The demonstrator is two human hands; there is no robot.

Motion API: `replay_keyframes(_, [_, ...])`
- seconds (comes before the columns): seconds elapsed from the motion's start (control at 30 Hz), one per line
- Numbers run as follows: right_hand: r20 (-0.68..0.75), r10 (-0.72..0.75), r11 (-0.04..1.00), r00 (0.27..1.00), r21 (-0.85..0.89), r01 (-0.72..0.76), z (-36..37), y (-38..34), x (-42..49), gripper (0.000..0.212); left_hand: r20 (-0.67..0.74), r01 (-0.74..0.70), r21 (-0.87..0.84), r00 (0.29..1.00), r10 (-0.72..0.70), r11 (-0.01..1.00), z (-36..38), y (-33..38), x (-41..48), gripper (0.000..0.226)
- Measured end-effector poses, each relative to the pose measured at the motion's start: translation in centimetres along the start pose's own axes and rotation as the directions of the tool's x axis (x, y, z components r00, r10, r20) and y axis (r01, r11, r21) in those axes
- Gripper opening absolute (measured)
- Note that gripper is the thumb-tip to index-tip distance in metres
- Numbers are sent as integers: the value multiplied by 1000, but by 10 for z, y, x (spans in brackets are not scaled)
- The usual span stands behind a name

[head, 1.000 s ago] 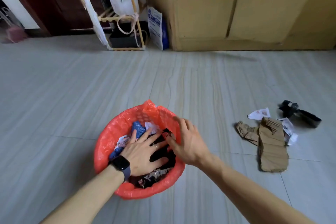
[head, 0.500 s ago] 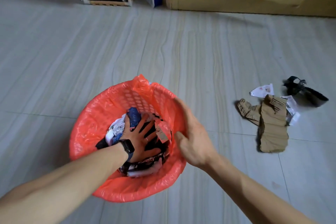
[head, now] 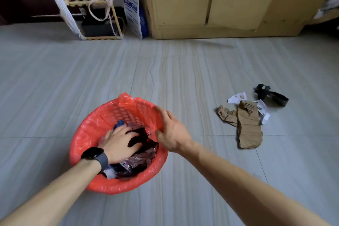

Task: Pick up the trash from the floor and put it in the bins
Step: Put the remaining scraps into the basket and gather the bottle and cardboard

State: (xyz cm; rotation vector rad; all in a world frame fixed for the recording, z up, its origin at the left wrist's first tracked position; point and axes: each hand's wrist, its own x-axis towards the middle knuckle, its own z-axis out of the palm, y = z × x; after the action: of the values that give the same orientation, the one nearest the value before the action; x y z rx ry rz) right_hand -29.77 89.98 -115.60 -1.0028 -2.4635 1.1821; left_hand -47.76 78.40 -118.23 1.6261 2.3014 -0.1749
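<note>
Pressing trash [head: 141, 158] down in red-lined bin [head: 82, 134].
Left hand [head: 120, 143] flat on it, fingers spread; right hand [head: 172, 132] relaxed open, blurred, above bin's right rim. Farther right on floor [head: 183, 79]: torn cardboard [head: 248, 128], paper scraps [head: 237, 97], black bag [head: 271, 95] beyond.

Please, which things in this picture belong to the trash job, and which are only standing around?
Part of the job:
- red bin, with the left hand flat on the trash inside
- right hand, open near the rim
- torn cardboard on the floor
- paper scraps
- black plastic scrap

Just lying about:
- wooden rack
- blue-and-white bag
- wooden cabinet
</note>
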Motion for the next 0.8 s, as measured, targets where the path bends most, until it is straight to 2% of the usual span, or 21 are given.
replay_keyframes(0.07, [-9,-37,998,999,-59,36,-4,2,1,62,-208,9,-159,977,-43,987,-25,4,-4,18])
replay_keyframes(0.1, [-17,-49,995,999,-85,47,-7,4,0,57,-288,7,-240,955,-78,971,-40,13,-5,9])
replay_keyframes(0.17, [-16,-53,991,998,-124,51,-18,7,2,52,-384,10,-318,913,-138,948,-65,31,-3,9])
replay_keyframes(0.27, [-85,-21,989,996,-147,9,-48,23,-2,52,-415,-78,-286,909,-50,955,-89,79,10,29])
replay_keyframes(0.43, [-164,47,974,985,-213,-82,-101,83,-42,55,-342,-244,-190,925,168,951,-95,184,38,46])
replay_keyframes(0.53, [-225,190,948,956,-210,-238,-127,144,-83,55,-217,-296,-142,940,263,944,-75,245,55,50])
replay_keyframes(0.63, [-233,399,879,887,-178,-443,-144,210,-126,52,-67,-313,-110,949,307,943,-40,292,69,53])
replay_keyframes(0.8, [-108,647,700,755,-311,-644,-149,302,-187,66,146,-316,-84,934,326,945,20,332,84,53])
